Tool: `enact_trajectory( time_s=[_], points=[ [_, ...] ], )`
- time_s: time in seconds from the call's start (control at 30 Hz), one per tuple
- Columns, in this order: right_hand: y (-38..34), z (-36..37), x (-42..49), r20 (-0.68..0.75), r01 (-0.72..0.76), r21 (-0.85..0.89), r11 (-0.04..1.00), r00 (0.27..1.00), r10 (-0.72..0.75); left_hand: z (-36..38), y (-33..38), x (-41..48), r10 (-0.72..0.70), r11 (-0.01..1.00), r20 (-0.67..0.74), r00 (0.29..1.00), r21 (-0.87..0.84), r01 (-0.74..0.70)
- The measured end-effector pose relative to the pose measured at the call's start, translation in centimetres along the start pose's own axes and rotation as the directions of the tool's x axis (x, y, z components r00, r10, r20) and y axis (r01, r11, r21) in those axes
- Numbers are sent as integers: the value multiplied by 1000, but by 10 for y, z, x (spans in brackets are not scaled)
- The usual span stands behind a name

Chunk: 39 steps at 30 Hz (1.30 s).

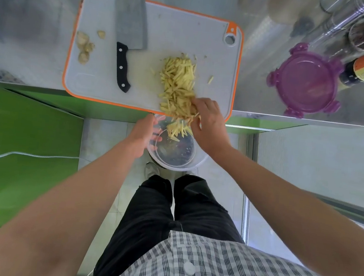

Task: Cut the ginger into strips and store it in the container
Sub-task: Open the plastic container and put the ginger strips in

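Head view: left hand [141, 138] grips the container [174, 167] under the board [176, 31] edge so the right hand [207, 120], fingers curled over the strips [178, 81], rakes them in

Beyond my fingers [202, 103]: a stainless-steel counter [261, 78], its surface reflecting soft, diffuse light. Left of my fingers, below the counter edge: a green cabinet panel [31, 126], crossed by a white cable [40, 156]. Beneath my fingers: pale tiled floor [107, 134].
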State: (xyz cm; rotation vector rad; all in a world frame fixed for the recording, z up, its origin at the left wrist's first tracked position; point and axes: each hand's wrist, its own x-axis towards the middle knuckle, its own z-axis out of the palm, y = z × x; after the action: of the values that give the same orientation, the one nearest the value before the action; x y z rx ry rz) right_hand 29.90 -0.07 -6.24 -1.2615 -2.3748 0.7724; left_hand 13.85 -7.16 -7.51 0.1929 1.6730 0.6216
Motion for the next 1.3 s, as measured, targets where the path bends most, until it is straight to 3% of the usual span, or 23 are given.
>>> enact_trajectory(
  time_s=[0.33,0.6,0.77,0.83,1.0,1.3],
  points=[
    [-5,-10,-21,95,109,129,986,988,-122,-1,-1,-2,4,1000,40,999,-31,-3],
    [-16,-11,60,-68,15,161,987,998,-4,-8,-2,-4,-1,999,46,999,-44,3],
    [-10,-1,96,184,-125,-17,992,975,126,-21,-1,-2,-33,997,3,999,-69,33],
    [-10,3,97,224,-133,-40,990,965,139,-23,-2,-1,-46,997,-3,999,-65,46],
    [-7,5,78,75,-83,34,996,994,81,-25,-1,2,-50,997,-9,999,-55,49],
    [-9,3,28,11,17,94,995,1000,-18,-24,-1,1,-24,999,3,1000,-38,24]
  ],
)
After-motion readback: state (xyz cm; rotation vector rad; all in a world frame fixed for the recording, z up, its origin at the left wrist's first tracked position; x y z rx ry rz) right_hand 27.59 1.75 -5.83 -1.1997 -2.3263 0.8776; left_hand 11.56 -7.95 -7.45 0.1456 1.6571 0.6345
